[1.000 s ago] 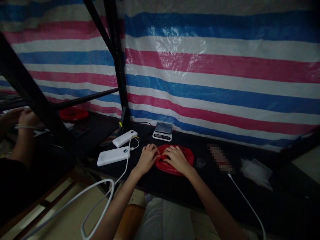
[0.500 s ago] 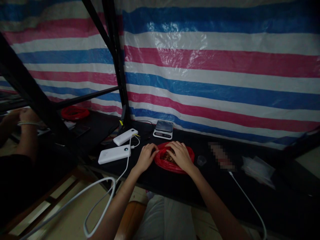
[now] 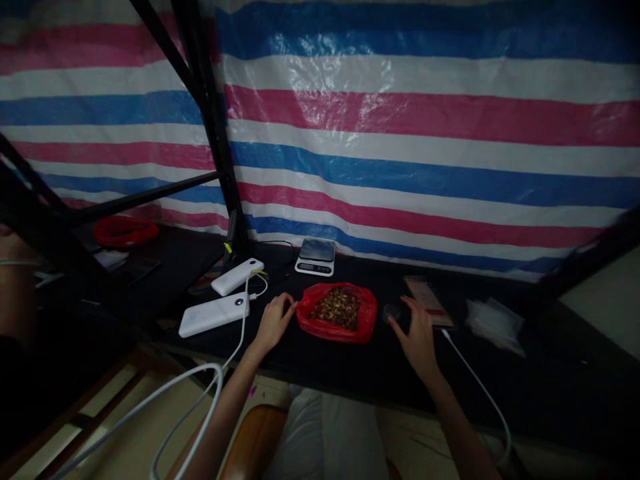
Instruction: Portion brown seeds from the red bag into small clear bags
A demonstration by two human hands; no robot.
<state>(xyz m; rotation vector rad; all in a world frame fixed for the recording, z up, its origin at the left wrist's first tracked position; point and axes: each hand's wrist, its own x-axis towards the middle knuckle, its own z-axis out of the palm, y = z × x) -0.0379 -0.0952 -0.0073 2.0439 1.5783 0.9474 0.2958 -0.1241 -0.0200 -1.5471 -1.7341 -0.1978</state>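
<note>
A red plastic bag (image 3: pixel 367 320) lies on the black table with its mouth rolled wide, showing a heap of small brown-gold pieces (image 3: pixel 337 308) too small to name. At its left rim is my left hand (image 3: pixel 274 325), thumb and forefinger closed together on the edge of the bag. To the right of the bag, my right hand (image 3: pixel 417 333) is open, thumb and fingers spread beside a small clear plastic cup (image 3: pixel 391 311); its fingertips are close around the cup's right side. Behind the bag stands a small white kitchen scale (image 3: pixel 315 268) with a dark top.
Two white power banks (image 3: pixel 215 315) with a white cable lie at left. A phone-like flat object (image 3: pixel 429 300) on a cable and clear plastic bags (image 3: pixel 495 323) lie at right. A black metal frame (image 3: pixel 220 153) rises at left; beyond it are another person's arm (image 3: pixel 17 287) and another red bag (image 3: pixel 125 231).
My right hand has left the bag and moved right to the small clear cup, uncovering the brown pieces. My left hand stays at the bag's left rim. The view has shifted slightly right.
</note>
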